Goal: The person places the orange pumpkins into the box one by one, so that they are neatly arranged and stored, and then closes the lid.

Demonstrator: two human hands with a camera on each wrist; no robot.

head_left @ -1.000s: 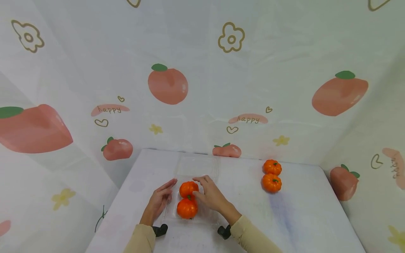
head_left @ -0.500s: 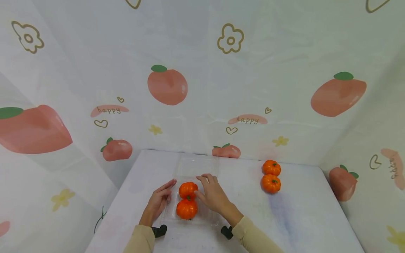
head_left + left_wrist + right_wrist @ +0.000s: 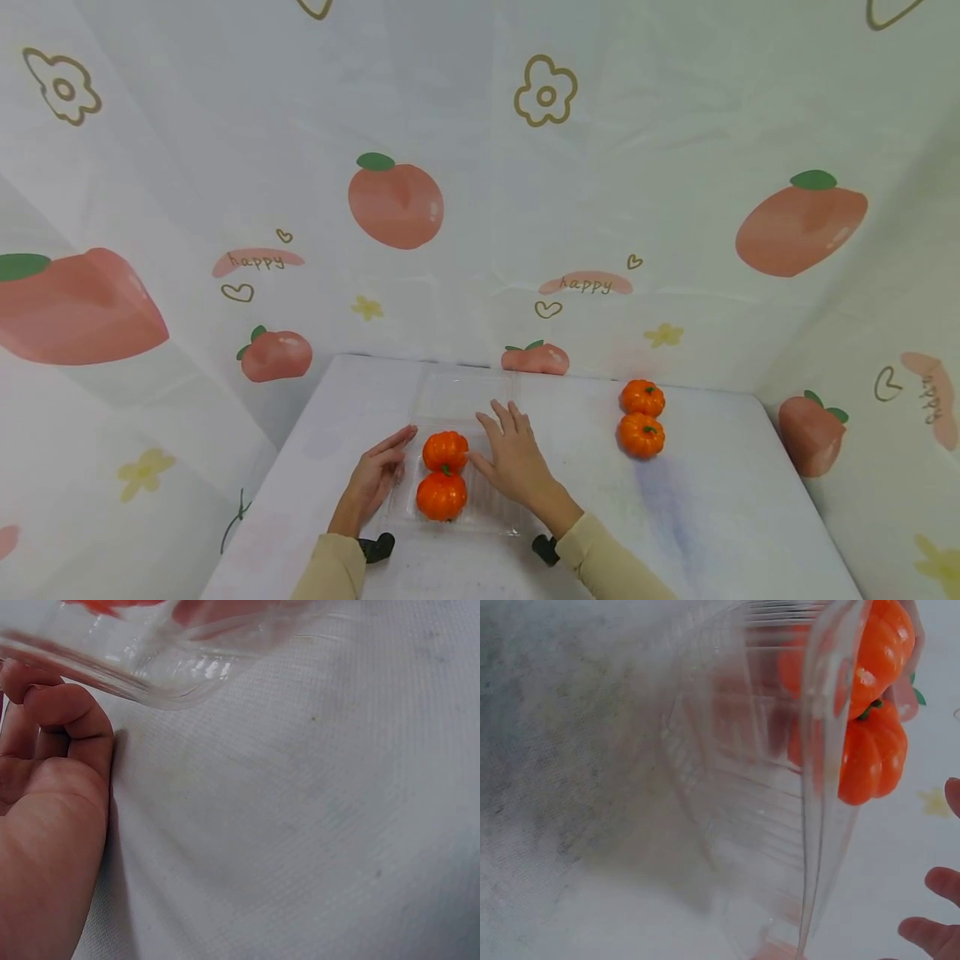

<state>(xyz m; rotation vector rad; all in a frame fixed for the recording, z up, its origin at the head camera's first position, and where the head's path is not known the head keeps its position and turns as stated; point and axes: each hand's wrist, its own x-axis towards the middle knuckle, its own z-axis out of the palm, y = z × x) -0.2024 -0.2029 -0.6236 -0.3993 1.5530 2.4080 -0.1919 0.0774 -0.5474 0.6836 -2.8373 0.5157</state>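
Note:
Two small orange pumpkins, a rear one (image 3: pixel 445 451) and a front one (image 3: pixel 441 497), sit one behind the other in the left half of a clear plastic box (image 3: pixel 491 532). Beside the box's left wall is my left hand (image 3: pixel 372 481), its index finger extended along that side. In the left wrist view, its lower fingers bend right at the box wall (image 3: pixel 161 694). Over the right half of the box, my right hand (image 3: pixel 519 462) holds nothing, fingers spread. The right wrist view shows its fingertips (image 3: pixel 930 934) apart from the pumpkins (image 3: pixel 874 754).
The box's clear lid (image 3: pixel 467 396) lies folded back toward the rear wall. Two more orange pumpkins (image 3: pixel 642 398) stand close together at the back right of the white-covered table (image 3: pixel 720 483). A patterned cloth (image 3: pixel 480 183) hangs behind and at both sides.
My right hand has drawn away from the rear pumpkin to the right, its fingers straightening and spreading. The left hand and both pumpkins in the box have kept their places.

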